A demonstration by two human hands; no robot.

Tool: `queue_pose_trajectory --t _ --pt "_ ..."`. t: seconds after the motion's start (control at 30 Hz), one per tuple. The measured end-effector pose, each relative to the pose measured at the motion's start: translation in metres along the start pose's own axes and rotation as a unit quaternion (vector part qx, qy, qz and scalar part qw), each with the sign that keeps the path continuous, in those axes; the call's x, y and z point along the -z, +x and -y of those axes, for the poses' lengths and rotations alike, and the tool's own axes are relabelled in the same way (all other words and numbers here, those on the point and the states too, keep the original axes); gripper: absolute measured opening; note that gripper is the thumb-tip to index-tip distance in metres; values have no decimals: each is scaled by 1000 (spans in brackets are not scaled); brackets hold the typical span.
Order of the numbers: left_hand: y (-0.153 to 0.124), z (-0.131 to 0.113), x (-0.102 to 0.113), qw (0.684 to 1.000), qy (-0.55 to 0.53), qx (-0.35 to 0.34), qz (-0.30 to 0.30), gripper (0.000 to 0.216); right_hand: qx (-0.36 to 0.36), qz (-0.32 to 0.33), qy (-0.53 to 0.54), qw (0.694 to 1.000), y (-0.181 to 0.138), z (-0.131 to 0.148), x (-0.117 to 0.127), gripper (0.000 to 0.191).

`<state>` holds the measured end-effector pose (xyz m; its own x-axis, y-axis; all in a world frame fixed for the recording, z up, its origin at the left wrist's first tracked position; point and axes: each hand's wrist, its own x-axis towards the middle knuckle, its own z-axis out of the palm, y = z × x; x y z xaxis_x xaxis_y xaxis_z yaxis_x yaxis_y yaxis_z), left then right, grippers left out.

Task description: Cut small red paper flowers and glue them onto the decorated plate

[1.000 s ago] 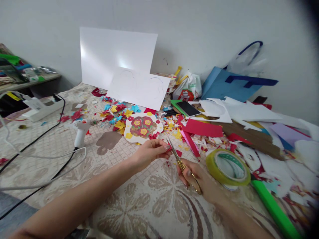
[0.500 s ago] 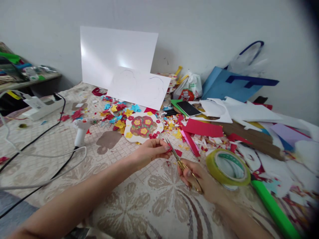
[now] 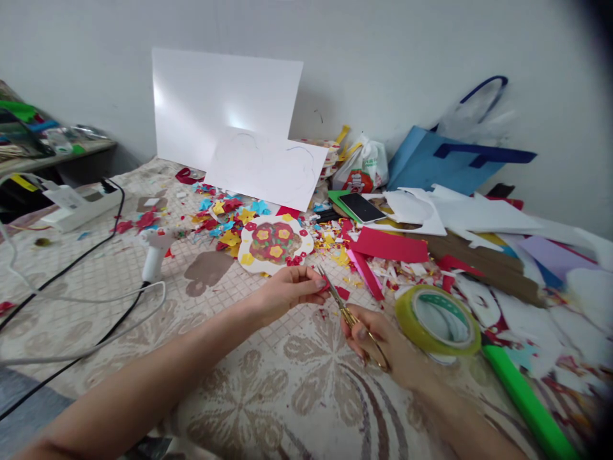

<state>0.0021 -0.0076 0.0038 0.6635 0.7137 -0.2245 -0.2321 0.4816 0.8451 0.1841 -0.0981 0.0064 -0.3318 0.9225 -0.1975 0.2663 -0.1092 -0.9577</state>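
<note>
Between the fingertips of my left hand is a small piece of red paper, partly hidden by the fingers. My right hand grips gold-handled scissors, whose blades point up and left and meet the red paper. Just beyond my left hand lies a white scalloped card decorated with red and yellow paper flowers. A red scrap rests on the cloth beside the blades.
Clear tape and a green-handled tool sit right of my right hand. Behind are a phone, red paper and scattered cut flowers. A glue gun and cables lie left; white boards lean on the wall.
</note>
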Motion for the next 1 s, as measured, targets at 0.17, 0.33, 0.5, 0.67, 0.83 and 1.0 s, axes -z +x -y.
queue_pose_trajectory --t 0.17,0.33,0.5,0.67,0.83,1.0 --pt "0 0 0 1000 0 -2 4 21 5 3 -3 1000 -1 -1 -1 59" --pt "1 0 1 1000 -1 -2 1 22 1 -1 6 1000 -1 -1 -2 56" --pt "2 0 2 1000 0 -3 5 22 -21 -4 42 999 -1 0 -3 56" --pt "2 0 2 1000 -2 -5 4 22 -20 -11 41 999 -1 0 -4 56" --pt "1 0 3 1000 6 -10 1 24 -32 -27 21 999 1 -7 -4 47" --pt "1 2 2 998 43 -12 -34 26 -20 -154 -213 965 6 -9 11 36"
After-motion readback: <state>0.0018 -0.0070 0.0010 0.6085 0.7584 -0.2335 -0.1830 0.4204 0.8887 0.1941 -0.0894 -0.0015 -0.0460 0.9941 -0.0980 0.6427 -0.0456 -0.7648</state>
